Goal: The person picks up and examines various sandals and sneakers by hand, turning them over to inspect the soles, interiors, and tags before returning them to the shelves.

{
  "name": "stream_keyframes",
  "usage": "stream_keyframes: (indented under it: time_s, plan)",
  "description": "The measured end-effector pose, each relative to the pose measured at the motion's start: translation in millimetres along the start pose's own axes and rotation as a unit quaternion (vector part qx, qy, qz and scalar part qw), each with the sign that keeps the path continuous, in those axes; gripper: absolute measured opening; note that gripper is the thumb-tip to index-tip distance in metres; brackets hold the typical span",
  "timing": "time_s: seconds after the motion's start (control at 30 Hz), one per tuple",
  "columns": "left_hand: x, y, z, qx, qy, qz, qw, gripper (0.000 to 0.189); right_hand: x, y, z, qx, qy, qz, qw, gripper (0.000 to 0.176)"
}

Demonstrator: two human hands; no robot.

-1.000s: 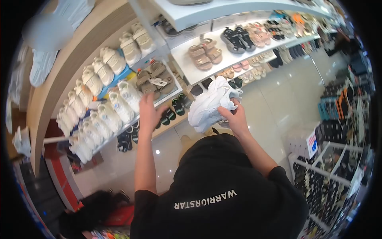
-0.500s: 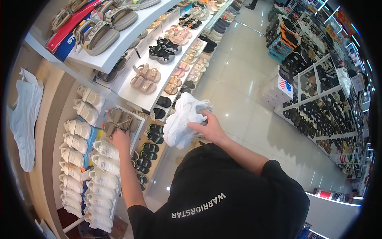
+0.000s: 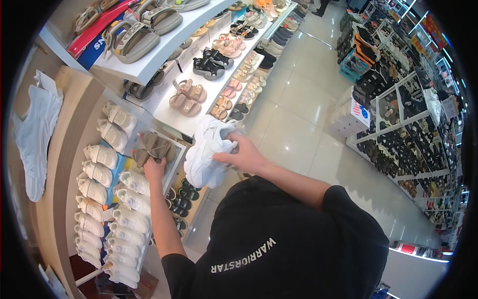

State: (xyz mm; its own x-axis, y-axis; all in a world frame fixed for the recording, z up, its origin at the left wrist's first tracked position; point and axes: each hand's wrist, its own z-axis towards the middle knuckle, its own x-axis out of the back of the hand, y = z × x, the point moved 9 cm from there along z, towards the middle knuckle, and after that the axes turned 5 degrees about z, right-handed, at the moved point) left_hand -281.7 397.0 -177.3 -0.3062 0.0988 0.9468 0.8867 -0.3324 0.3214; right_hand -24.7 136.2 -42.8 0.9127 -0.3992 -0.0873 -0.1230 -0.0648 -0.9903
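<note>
The left hand (image 3: pixel 155 168) is half curled, its fingers at the near edge of a pair of taupe strappy sandals (image 3: pixel 148 145); its fingertips are hidden, so I cannot tell whether it grips them or only touches; the right hand (image 3: pixel 241 153), just right of the taupe sandals, pinches chunky white lace-up sneakers (image 3: pixel 205 154) at the collar, thumb on the near side and fingers going in over the opening; whether that is one shoe or two nested together I cannot tell.

The taupe sandals lie at the far end of a pale, white-edged display shelf (image 3: pixel 170 172); on it, nearer than the taupe sandals, stand two rows of off-white sneakers, at least nine in the back row (image 3: pixel 97 173) and at least seven in the front row (image 3: pixel 130 219); beyond the taupe sandals, a flat white shelf (image 3: pixel 164 114) bears two pinkish-beige strapped sandals (image 3: pixel 185 105) and, farther on, two black-and-grey sandals (image 3: pixel 208 69), among others; well to the right of the taupe sandals sits a white cardboard box with red stripes and a blue emblem (image 3: pixel 343 119), its contents hidden.
</note>
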Motion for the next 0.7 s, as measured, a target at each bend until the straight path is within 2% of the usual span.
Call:
stream_keyframes:
  time_s: [0.07, 0.17, 0.23, 0.37, 0.43, 0.47, 0.53, 0.57, 0.63, 0.7]
  plan:
    - [4.1, 6.4, -2.9, 0.008, 0.002, 0.008, 1.0, 0.059, -3.3, 2.1, 4.7, -0.001, -0.009, -0.001, 1.0, 0.058]
    - [-4.2, -0.9, -2.2, 0.017, 0.023, 0.003, 1.0, 0.05, -4.6, 5.1, 11.0, 0.001, -0.022, -0.011, 1.0, 0.059]
    - [-3.9, 2.0, 1.0, -0.063, 0.064, -0.028, 0.996, 0.044, -1.7, 7.2, 13.3, 0.007, -0.025, -0.02, 0.999, 0.059]
    - [-10.9, -8.1, -0.4, -0.057, 0.051, -0.035, 0.996, 0.043, 4.5, 14.5, 20.3, 0.011, -0.028, -0.038, 0.999, 0.056]
    - [-14.3, -11.3, 3.7, -0.05, 0.077, -0.023, 0.996, 0.057, 12.6, 10.5, 22.7, 0.012, -0.026, -0.068, 0.997, 0.053]
    - [-19.9, -9.8, 6.8, -0.051, 0.077, -0.025, 0.995, 0.057, 12.2, 9.3, 23.0, 0.01, -0.03, -0.047, 0.998, 0.053]
    - [-12.9, -18.1, 1.1, 0.032, 0.069, -0.042, 0.996, 0.082, 10.6, 10.8, 24.3, 0.005, -0.04, -0.022, 0.999, 0.053]
    - [-9.3, -16.3, -4.3, 0.041, 0.07, -0.036, 0.996, 0.082, 12.3, 13.1, 25.7, 0.005, -0.038, -0.023, 0.999, 0.054]
    - [18.3, 14.8, -18.6, -0.002, 0.16, 0.006, 0.987, 0.104, 7.9, 17.3, 27.0, -0.003, -0.054, -0.017, 0.998, 0.055]
    - [25.3, 29.0, -21.1, -0.007, 0.117, 0.037, 0.992, 0.106, 14.3, 17.7, 25.4, -0.022, -0.021, -0.009, 0.999, 0.051]
